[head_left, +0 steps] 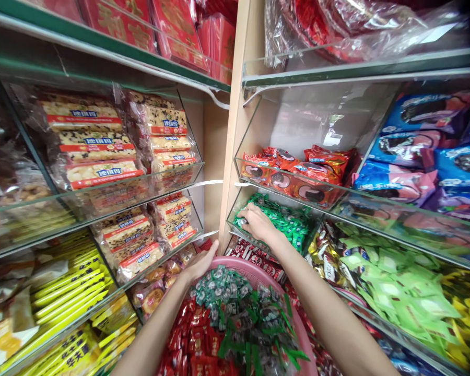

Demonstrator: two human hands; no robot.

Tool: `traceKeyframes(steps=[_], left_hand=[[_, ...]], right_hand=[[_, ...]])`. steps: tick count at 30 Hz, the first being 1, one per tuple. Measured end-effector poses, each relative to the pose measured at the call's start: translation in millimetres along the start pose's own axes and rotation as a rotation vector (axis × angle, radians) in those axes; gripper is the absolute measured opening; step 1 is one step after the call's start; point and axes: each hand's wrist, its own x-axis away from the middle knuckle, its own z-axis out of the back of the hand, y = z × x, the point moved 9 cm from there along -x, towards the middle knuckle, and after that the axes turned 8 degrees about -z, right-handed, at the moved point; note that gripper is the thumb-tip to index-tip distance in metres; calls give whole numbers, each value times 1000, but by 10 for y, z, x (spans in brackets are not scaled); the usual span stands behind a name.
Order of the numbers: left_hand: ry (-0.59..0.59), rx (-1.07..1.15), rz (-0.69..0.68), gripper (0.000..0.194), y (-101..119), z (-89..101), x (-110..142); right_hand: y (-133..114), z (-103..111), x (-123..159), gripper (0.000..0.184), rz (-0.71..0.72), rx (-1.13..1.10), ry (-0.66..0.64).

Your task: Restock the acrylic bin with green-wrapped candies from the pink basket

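Observation:
A pink plastic basket (pixel 276 282) sits low in front of me, holding red-wrapped candies (pixel 199 329), clear-and-green-wrapped candies (pixel 219 284) and dark candies with green wrapper ends (pixel 258 318). My left hand (pixel 201 261) grips the basket's far left rim; most of its fingers are hidden behind the rim. Inside a glass-fronted shelf compartment, my right hand (pixel 254 222) has its fingers curled down into a heap of small green-wrapped candies (pixel 293 224), at the heap's left end. Its fingertips press together on a few of them.
Glass dividers and lips (pixel 290 177) edge the shelves. A wooden post (pixel 225 156) stands between left and right shelves. Wrapped snack bars (pixel 97 141) and yellow packets (pixel 72 292) lie left; red packets (pixel 297 167), blue packets (pixel 403 146) and light green packets (pixel 399 282) lie right.

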Motion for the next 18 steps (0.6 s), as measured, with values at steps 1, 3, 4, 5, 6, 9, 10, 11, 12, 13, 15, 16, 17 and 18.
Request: traceKeyframes(steps=[1, 3, 4, 5, 6, 9, 10, 11, 12, 13, 15, 16, 17, 18], left_hand=[[-4, 1, 1, 89, -4, -3, -1], [-12, 0, 4, 89, -9, -6, 1], [-11, -2, 4, 89, -8, -1, 3], [-10, -3, 3, 89, -6, 3, 7], [-8, -3, 0, 87, -1, 8, 11], [-7, 4, -8, 84, 10, 17, 25], [-8, 7, -4, 83, 7, 16, 30], [-6, 10, 0, 83, 4, 18, 34], [-2, 11, 3, 84, 1, 21, 37], [4, 10, 7, 85, -2, 24, 40], [8, -1, 9, 86, 1, 27, 41], [7, -7, 8, 86, 4, 26, 40], [3, -10, 4, 87, 8, 22, 38], [-2, -10, 1, 87, 10, 16, 34]], right_hand=[[-7, 7, 8, 28, -3, 6, -3], [-17, 18, 22, 28, -13, 18, -5], [-18, 22, 27, 27, -20, 22, -3], [-18, 25, 30, 27, -24, 22, 0], [-18, 27, 32, 26, -25, 19, 5], [-5, 24, 27, 25, -13, -13, 27], [6, 20, 23, 25, -10, -30, 37], [20, 16, 19, 24, -9, -50, 48], [35, 12, 14, 23, -9, -73, 61], [50, 11, 11, 23, -9, -101, 76], [74, 20, 7, 23, -13, -165, 106], [82, 36, 9, 22, -16, -197, 123], [85, 64, 16, 22, -20, -226, 141], [81, 105, 29, 21, -25, -251, 163]])
